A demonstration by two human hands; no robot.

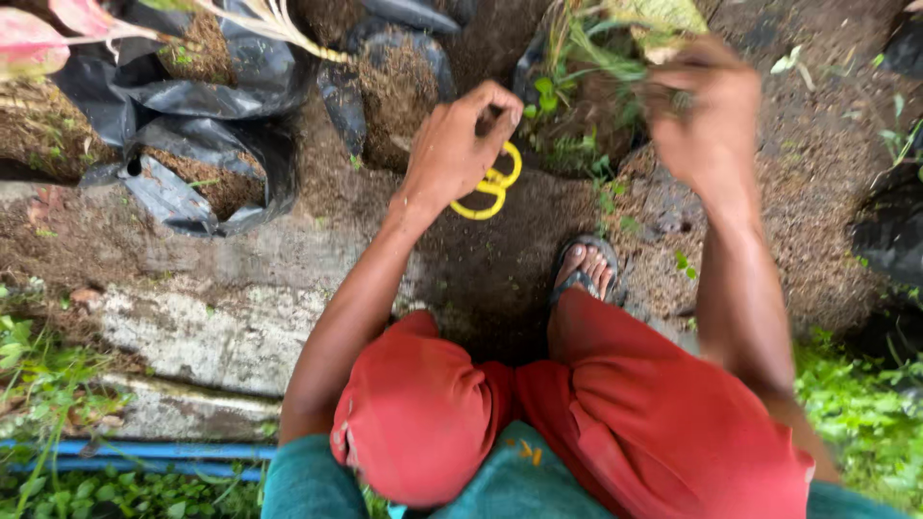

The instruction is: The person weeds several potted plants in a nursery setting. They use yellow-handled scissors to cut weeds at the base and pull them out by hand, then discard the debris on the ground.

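Note:
My left hand (461,144) is closed, its fingertips pinched together just above a pair of yellow-handled scissors (492,187) that lies on the soil; whether it grips anything is unclear. My right hand (707,120) is blurred and closed around a tuft of green weeds and roots (596,58) growing from a black planting bag (538,67). I squat in red shorts, one sandalled foot (586,269) on the ground below the scissors.
Several black plastic bags filled with brown soil stand at the upper left (207,168) and centre (394,86). A pink-leaved plant (38,34) leans in at top left. A concrete ledge (202,332) and blue pipes (135,457) run at lower left; grass borders the right.

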